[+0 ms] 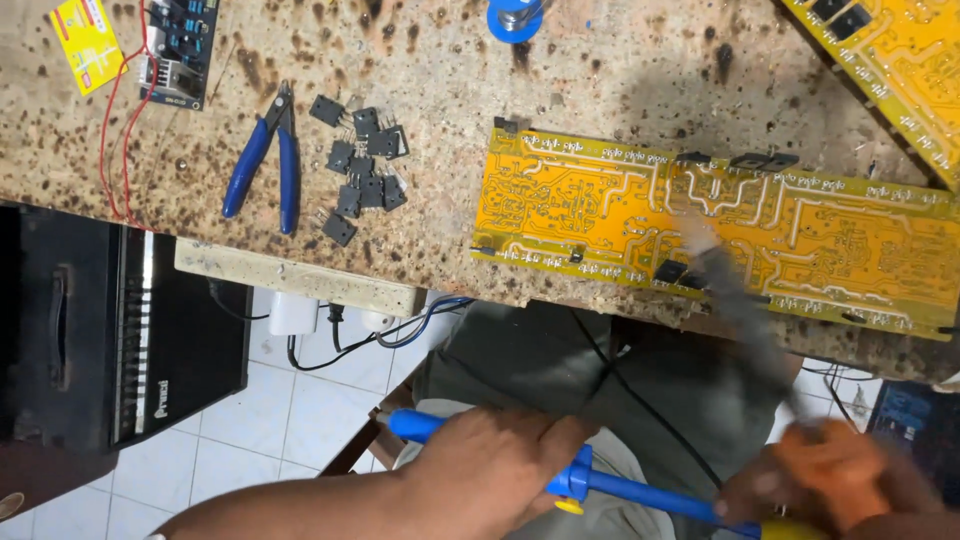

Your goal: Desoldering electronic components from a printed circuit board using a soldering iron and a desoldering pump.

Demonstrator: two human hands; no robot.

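My left hand [490, 465] is low in the view over my lap, wrapped around a blue desoldering pump [640, 492] that has a yellow button. At the bottom right my right hand [850, 480] is blurred and grips an orange-handled soldering iron [740, 310]. The iron's grey shaft slants up towards the near edge of a long yellow circuit board [600, 200] on the bench. Its tip is smeared over the board near some black components. The far end of the pump reaches my right hand.
On the speckled workbench [430, 110] lie blue-handled cutters [265, 160], several loose black transistors [362, 170], a dark module with red wires [180, 50], a yellow card [85, 40] and a second yellow board [900, 50]. A black cabinet [100, 320] stands at the left on the white-tiled floor.
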